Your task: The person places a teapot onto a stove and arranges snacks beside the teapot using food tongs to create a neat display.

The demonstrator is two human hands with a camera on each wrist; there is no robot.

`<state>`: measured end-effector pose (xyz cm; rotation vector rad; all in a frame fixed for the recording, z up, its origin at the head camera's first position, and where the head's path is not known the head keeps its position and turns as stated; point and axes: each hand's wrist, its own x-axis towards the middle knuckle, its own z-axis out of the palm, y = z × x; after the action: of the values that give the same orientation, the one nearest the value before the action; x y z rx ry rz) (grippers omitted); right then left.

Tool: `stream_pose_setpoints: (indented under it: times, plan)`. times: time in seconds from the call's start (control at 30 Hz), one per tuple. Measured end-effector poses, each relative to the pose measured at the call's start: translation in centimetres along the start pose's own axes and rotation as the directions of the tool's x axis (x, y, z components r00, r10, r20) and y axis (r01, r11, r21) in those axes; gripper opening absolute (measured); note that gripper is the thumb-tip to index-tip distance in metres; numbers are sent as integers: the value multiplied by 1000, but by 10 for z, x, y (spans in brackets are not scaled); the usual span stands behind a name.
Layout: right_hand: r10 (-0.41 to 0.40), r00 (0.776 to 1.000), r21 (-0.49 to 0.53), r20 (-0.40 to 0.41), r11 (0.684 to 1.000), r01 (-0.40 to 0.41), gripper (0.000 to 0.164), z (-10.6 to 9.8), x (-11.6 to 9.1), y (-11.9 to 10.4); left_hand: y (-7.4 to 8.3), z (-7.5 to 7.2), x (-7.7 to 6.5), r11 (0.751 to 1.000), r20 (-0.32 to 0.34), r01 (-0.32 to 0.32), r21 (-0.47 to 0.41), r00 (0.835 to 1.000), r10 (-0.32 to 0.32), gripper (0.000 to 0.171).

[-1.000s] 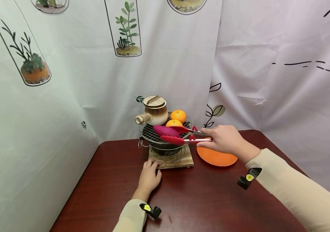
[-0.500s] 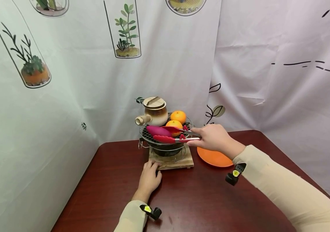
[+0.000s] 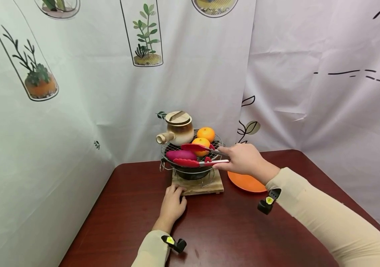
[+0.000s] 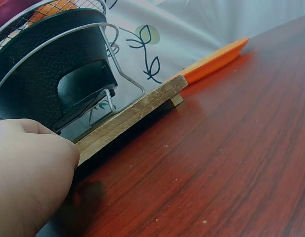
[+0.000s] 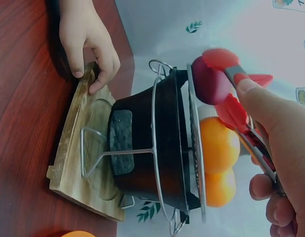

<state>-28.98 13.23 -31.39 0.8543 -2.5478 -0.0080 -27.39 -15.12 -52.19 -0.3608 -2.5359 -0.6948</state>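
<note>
A: Right now the right grip [image 3: 243, 159] is curled round the red tongs [image 3: 200, 155], whose tips bracket the purple sweet potato [image 3: 180, 155] lying on the grill mesh [image 3: 173, 149] ahead of it.

B: Step?

A: Looks like setting it down or taking hold; I can't tell if the tips touch. Next needs a clean squeeze or release.

B: Left grip [image 3: 172, 205]?

A: Fingers lightly bent, resting on the wooden board [image 3: 198, 186].

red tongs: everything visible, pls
The red tongs have two metal arms ending in red, silicone-looking paddle tips. The right hand grips the handle end. They lie about level over the wire grill, tips on either side of the purple sweet potato; whether they squeeze it is unclear.
</note>
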Motion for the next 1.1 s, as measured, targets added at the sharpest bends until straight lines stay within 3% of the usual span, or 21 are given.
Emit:
stream_pose_setpoints:
  times: [0.27,0.43,0.57,0.87,1.1]
  plan:
    - [33,998,40,-48,999,-32,74,-2,-4,7,1,0,0,1000,6,11,-7,1000,-11,24]
    - [68,991,82,-117,995,-59,65,-6,-11,27,0,0,-1,1000,11,16,-11,1000,-16,23]
    - [152,981,109,-122,984,-139,67,-9,-18,49,0,1,0,1000,1,11,-3,1000,-11,22]
    - [357,933,133,-52,928,-348,65,-7,-42,100,-1,2,1,1000,-35,-18,12,999,18,21]
    - [447,895,146,-4,885,-441,63,3,-65,134,0,1,0,1000,-31,-17,6,999,17,21]
